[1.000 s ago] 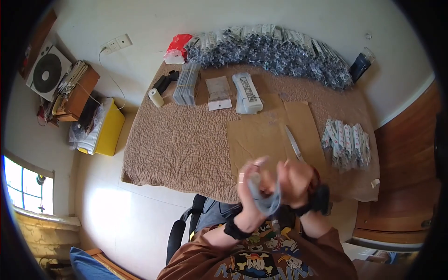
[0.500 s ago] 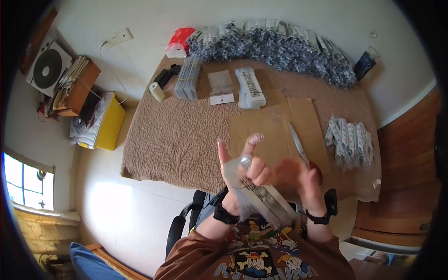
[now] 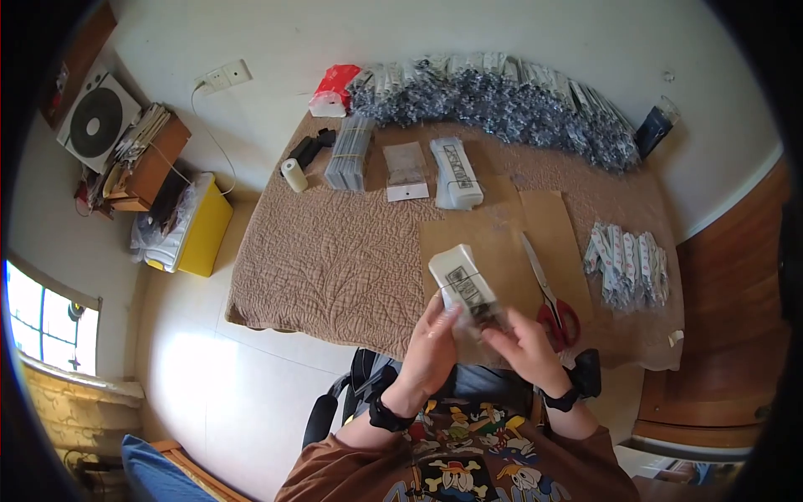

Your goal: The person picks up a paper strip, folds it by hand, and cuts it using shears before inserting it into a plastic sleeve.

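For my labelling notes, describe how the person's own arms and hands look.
The left hand and right hand are ungloved. A black band circles each wrist, the right one bearing a bulky black piece. The sleeves are brown and short.

Pale wall [image 3: 293, 38] at the back; socket [image 3: 224, 76] at left, with a white cable [image 3: 195, 117] hanging from it. Cloth-covered table [image 3: 326, 272] stands by the wall, brown, quilted. Left: wooden cabinet [image 3: 170, 155] and a white unit [image 3: 117, 99] with a round dark grille, probably a fan. Yellow bin [image 3: 211, 234] on the floor [image 3: 259, 347], which is pale and shows a bright patch. Barred window [image 3: 42, 322], lower left, brightly lit; yellowish curtain [image 3: 79, 418] below. Right: brown wood panelling [image 3: 719, 309].
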A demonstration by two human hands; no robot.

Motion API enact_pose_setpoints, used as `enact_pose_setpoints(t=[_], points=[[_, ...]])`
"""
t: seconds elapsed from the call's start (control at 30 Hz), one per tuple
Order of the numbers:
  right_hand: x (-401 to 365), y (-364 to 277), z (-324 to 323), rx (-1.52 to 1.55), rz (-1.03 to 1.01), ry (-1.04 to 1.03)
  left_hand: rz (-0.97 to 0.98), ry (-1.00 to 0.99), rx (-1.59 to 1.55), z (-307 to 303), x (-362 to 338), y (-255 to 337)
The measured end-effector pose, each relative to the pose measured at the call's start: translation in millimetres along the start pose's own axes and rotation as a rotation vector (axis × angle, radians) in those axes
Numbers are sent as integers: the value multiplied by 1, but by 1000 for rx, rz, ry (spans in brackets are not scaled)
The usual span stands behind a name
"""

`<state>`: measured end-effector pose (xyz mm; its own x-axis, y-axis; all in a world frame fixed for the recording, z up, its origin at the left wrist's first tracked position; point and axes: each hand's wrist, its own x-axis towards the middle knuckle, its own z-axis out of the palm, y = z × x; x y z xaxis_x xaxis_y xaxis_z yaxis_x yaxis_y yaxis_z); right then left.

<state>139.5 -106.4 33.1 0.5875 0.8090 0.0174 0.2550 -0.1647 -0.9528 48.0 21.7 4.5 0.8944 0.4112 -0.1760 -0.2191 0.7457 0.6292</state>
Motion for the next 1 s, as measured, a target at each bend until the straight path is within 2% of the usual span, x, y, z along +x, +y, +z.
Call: enact_pose_setpoints(t=[0.07,0.1,0.17,0.2,0.23,0.27,0.3,0.33,0.4,0.47,0.53,0.6,0.7,0.73,0.8,0.83,0.93,0.97,1.0], points=[[5,-7,-1,-485,-226,-109,17,11,-32,-5,0,0],[11,-13,-2,-489,-233,-114,23,17,-59,-6,1,2],[28,-31,-6,-649,-470,141,30,14,-83,-8,1,4],[33,-36,-7,-726,-584,276,74,-8,55,-9,1,5],[37,-38,-5,-730,-587,284,118,-32,194,-10,1,6],[41,-38,-2,-796,-650,217,163,-55,333,-11,0,7],[45,-37,2,-860,-712,147,163,-61,336,-14,-1,7],[48,-36,4,-925,-775,73,211,-42,514,-18,-3,6],[51,-36,7,-993,-772,37,312,8,865,-24,-4,5],[51,-33,10,-1115,-745,-35,290,9,950,-21,-7,14],[58,-32,6,-1088,-723,-4,236,4,1125,-19,-10,22],[74,-34,-3,-1029,-690,66,254,-43,1068,-28,-4,21],[110,-32,-46,-849,-348,331,284,-130,951,-37,3,24],[126,-25,-65,-747,-256,426,199,-114,849,-37,5,30],[155,7,-99,-720,-324,565,43,-83,645,-37,13,46],[152,20,-109,-718,-324,568,43,-85,648,-43,18,51],[143,46,-128,-950,-250,514,367,-30,835,-80,50,56],[133,42,-124,-948,-249,502,363,-19,832,-86,55,61],[113,30,-117,-870,-148,394,374,31,960,-92,60,68]])
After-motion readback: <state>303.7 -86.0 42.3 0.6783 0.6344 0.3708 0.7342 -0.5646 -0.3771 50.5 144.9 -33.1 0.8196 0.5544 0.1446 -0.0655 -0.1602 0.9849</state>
